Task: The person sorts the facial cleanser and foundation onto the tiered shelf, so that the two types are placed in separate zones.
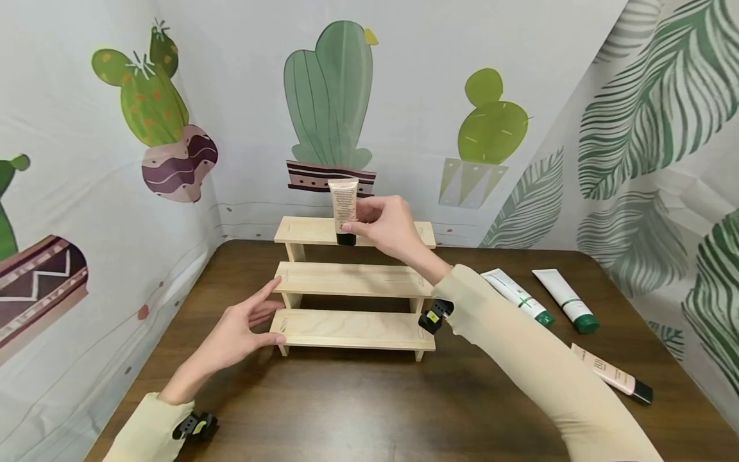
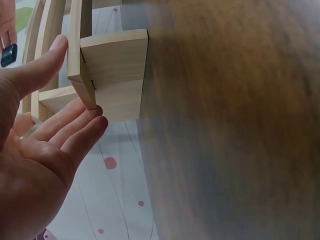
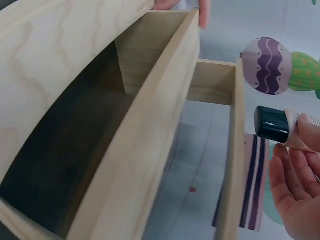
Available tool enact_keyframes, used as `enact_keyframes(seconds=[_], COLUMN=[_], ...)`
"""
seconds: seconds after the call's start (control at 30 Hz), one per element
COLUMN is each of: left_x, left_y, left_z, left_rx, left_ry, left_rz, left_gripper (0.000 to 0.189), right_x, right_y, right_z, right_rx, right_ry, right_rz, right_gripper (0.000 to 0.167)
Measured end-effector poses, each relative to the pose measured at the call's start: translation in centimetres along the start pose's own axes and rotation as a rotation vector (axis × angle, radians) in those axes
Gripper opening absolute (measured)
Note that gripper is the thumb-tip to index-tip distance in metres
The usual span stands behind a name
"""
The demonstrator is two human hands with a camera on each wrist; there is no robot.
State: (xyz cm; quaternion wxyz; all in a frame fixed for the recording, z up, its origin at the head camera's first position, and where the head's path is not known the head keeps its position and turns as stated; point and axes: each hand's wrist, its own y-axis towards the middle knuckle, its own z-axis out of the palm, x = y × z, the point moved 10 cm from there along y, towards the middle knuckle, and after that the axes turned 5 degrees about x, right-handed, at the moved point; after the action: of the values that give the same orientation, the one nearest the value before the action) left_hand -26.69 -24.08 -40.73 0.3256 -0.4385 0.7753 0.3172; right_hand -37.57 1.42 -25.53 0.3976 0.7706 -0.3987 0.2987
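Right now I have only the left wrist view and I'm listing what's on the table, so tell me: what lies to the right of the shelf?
Observer: Three tubes lie on the table to the right of the shelf.
Operator: What color are their caps?
Observer: Two have green caps; the one nearest the front has a black cap.
Operator: And what is the right hand holding?
Observer: The right hand holds a beige tube, cap end down.
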Motion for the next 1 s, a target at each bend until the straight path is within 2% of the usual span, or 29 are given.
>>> enact_keyframes(seconds=[0.23,0.63,1.0], left_x=[0.1,0.1,0.1], left_y=[-0.4,0.0,0.1], left_z=[0.0,-0.1,0.0], left_rx=[-0.005,0.002,0.012], left_ry=[0.02,0.02,-0.005], left_rz=[-0.018,-0.018,-0.024], left_gripper=[0.111,0.11,0.11], right_x=[-0.7,0.1,1.0], right_y=[1.4,3.7,4.3], right_z=[1.6,3.9,5.7], right_rx=[-0.028,-0.063,-0.051], right_ry=[0.024,-0.006,-0.019], right_rz=[0.007,-0.032,-0.089], right_gripper=[0.03,0.031,0.035])
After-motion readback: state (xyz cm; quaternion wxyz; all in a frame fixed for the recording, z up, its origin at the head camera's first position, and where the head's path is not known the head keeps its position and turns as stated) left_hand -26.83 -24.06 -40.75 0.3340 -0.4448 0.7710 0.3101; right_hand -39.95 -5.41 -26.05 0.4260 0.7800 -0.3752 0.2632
